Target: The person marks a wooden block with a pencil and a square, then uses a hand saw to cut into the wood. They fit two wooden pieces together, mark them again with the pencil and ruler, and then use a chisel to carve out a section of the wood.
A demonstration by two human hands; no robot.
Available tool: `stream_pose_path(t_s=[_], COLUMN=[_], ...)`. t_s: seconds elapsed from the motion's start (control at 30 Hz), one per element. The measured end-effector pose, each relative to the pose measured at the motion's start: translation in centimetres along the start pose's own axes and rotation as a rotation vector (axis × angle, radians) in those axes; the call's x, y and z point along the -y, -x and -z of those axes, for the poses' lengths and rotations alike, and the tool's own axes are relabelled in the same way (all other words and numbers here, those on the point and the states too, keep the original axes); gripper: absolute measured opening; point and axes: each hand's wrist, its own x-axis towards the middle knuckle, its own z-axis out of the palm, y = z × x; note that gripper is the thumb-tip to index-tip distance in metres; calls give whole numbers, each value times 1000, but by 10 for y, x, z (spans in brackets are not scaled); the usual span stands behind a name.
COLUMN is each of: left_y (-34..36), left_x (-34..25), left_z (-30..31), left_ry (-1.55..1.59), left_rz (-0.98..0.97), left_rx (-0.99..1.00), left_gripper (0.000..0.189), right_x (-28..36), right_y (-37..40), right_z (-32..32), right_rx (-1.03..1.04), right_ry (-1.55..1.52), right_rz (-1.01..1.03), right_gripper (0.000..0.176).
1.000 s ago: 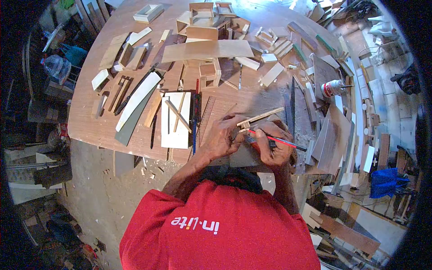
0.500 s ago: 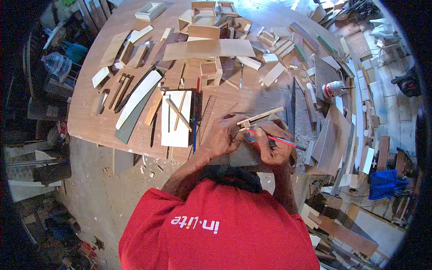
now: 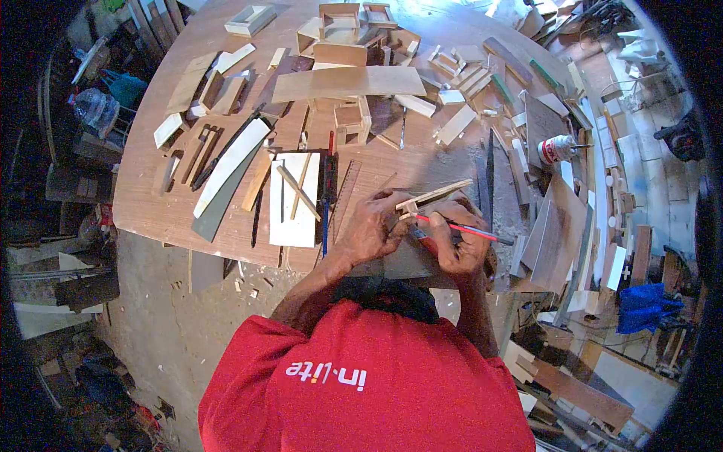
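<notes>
Nearest the camera, the lower view is being filled by a red shirt (image 3: 422,399), and beyond it the two hands are being held close together over the near edge of the counter (image 3: 147,207). By the right hand (image 3: 463,247) a red pencil (image 3: 476,233) is being gripped between thumb and fingers; by the left hand (image 3: 370,228) a closed grip is being kept on a thin wooden strip (image 3: 444,191) and a small wooden block (image 3: 407,206) under its near end, though whether these are being held joined or merely pressed together cannot be told. Very little is being altered over the last second: the pencil is being swung slightly nearer to level across the view, and the strip is being shifted by a trace, while the left hand is being kept in place. From this, it seems that only a small adjustment is being made at the same spot. The pencil's tip is being held at or just beside the block; contact cannot be made out. Farther left, a ruler (image 3: 347,188) and a white board (image 3: 301,232) bearing crossed strips (image 3: 298,193) are being left untouched, as are a small wooden box (image 3: 349,118), a white bottle (image 3: 556,149) and, farther off, a wide plank (image 3: 346,83).
</notes>
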Motion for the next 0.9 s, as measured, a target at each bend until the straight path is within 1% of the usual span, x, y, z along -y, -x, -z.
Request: stream_pose_path(t_s=[0.07, 0.1, 0.17, 0.2, 0.27, 0.4, 0.47, 0.5, 0.57, 0.6, 0.67, 0.7, 0.77, 0.9], left_y=[1, 0, -1, -2, -3, -2, -2, -1, 1, 2, 4, 5, 5, 5], left_x=[-2, 0, 3, 2, -4, -2, -7, -7, -5, -3, 0, 0, 0, 3], left_z=[-1, -1, -1, 0, 2, 0, 2, 2, -1, -1, -2, -2, -4, -6], left_ry=[-49, -48, 26, 25, 80, 105, 189, 188, 300, 300, 304, 304, 408, 420], left_rz=[14, 13, -26, -27, 71, 30, 134, 134, 215, 215, 280, 281, 330, 342], left_rx=[-29, -28, 0, 1, 20, -13, 47, 47, 73, 73, 109, 108, 106, 90], left_gripper=[37, 37, 37, 37, 38, 38, 38, 38, 37, 37, 37, 37, 37, 37], right_x=[-4, -3, -3, -4, -7, -9, -10, -9, -4, -4, -3, -4, -4, -5], right_y=[-2, -1, 2, 2, 3, 6, 7, 7, 5, 5, 3, 3, 4, 2], right_z=[0, 1, 2, 2, 2, -1, -3, -4, -5, -5, -5, -6, -7, -6], right_rx=[-3, -4, -24, -26, -100, -148, -134, -135, -106, -106, -99, -98, -105, -80], right_ry=[33, 33, -9, -9, -50, -52, -46, -47, -59, -59, -45, -46, -61, -23], right_rz=[99, 99, -14, -13, 50, 69, 59, 59, 53, 54, 87, 87, 102, 123], right_gripper=[5, 5, 5, 5, 6, 7, 7, 7, 7, 7, 8, 8, 9, 9])
